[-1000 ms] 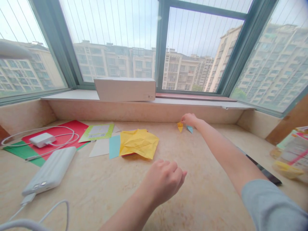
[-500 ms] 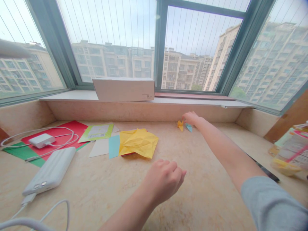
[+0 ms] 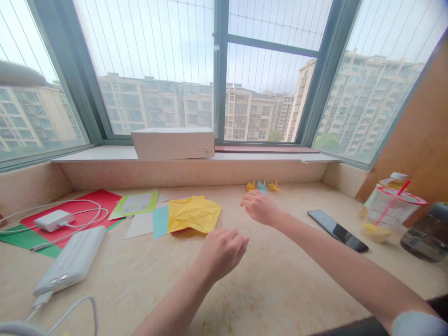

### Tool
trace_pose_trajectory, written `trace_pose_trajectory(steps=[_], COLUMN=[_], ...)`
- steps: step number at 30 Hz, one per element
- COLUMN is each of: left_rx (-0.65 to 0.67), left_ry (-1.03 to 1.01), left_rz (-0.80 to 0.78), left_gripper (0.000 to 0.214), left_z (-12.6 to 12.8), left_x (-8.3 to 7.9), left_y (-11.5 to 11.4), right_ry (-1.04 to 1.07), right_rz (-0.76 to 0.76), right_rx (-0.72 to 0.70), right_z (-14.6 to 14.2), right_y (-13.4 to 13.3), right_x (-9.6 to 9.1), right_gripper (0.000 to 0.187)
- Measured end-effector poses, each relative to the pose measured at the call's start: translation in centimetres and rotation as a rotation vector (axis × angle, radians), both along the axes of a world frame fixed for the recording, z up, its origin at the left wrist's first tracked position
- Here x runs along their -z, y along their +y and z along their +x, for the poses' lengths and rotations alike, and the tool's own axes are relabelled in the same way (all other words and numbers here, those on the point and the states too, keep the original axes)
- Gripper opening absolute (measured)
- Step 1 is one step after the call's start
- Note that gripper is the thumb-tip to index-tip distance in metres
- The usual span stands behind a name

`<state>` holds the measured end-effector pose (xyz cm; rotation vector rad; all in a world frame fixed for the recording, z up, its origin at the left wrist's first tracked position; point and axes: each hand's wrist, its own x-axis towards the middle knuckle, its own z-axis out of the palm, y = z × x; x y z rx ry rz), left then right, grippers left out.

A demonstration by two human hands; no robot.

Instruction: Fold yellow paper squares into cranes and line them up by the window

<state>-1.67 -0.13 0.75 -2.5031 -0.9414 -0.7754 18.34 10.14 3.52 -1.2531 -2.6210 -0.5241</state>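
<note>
Three small folded paper cranes stand in a row by the back wall: a yellow crane (image 3: 250, 186), a light-blue crane (image 3: 262, 185) and another yellow crane (image 3: 274, 185). Just in front of them hovers my right hand (image 3: 261, 207), its fingers loosely bent and holding nothing that shows. It covers the lower part of the blue crane. My left hand (image 3: 224, 252) is curled closed above the counter, with nothing showing from its fingers; its palm is hidden. Behind it lies a creased yellow sheet (image 3: 194, 213) on other papers, beside a light-blue sheet (image 3: 160, 222).
A white power bank (image 3: 72, 261), a white charger (image 3: 54, 220) with cables and a red sheet (image 3: 112, 198) lie left. At right are a phone (image 3: 338, 230), a plastic cup (image 3: 388, 214) with a straw and a dark container (image 3: 427, 235). A white box (image 3: 171, 143) stands on the sill.
My right hand has drawn back from the cranes towards me, uncovering the second yellow crane. My view has turned right and up, bringing the phone and cup into fuller sight. My left hand stays curled.
</note>
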Motion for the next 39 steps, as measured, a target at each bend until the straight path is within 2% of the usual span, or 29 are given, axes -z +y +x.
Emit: trace_pose_trajectory(steps=[3,6,8,9,10,14,18,23,28,31,34,39], left_rx=[-0.115,-0.291,-0.37,-0.422,-0.479,-0.614,-0.634,-0.64,-0.598,-0.53,-0.291,0.026], left_ry=[-0.004,-0.019,-0.01,-0.001,0.003,0.072,0.058,0.047,0.001,-0.049,-0.143,-0.122], left_rz=[-0.068,-0.137,-0.185,-0.21,-0.225,-0.303,-0.366,-0.393,-0.379,-0.352,-0.242,-0.183], left_gripper=[0.039,0.035,0.027,0.029,0.034,0.053,0.051,0.059,0.034,0.032,0.03,0.027], left_z=[-1.1,-2.9,-4.3,-5.1,-5.8,-8.2,-9.1,-9.1,-8.6,-7.8,-6.4,-2.8], left_x=[-0.2,-0.5,-0.7,-0.7,-0.7,-0.2,0.5,0.6,0.2,-0.1,-0.3,-0.2], left_y=[1.0,2.3,3.3,3.7,4.0,4.9,5.1,5.1,5.3,5.2,4.5,2.4], right_ry=[0.112,0.443,0.702,0.836,0.886,0.966,1.024,1.033,1.019,1.011,1.02,1.141], right_rz=[0.023,-0.016,-0.131,-0.21,-0.232,-0.27,-0.282,-0.325,-0.378,-0.423,-0.494,-0.693], right_rx=[-0.205,-0.236,-0.197,-0.158,-0.127,-0.051,0.013,0.006,-0.009,-0.022,-0.028,-0.006], right_z=[-1.9,-2.5,-2.2,-1.9,-1.5,0.2,1.1,0.9,0.7,0.7,0.4,0.0], right_y=[-4.9,-7.1,-7.4,-7.3,-7.2,-6.6,-6.1,-5.8,-5.6,-5.5,-5.4,-5.5], right_x=[1.5,2.4,3.2,3.7,4.1,5.5,5.5,5.5,5.8,6.0,6.2,5.9], right_gripper=[0.017,0.021,0.023,0.022,0.023,0.024,0.027,0.027,0.026,0.024,0.026,0.069])
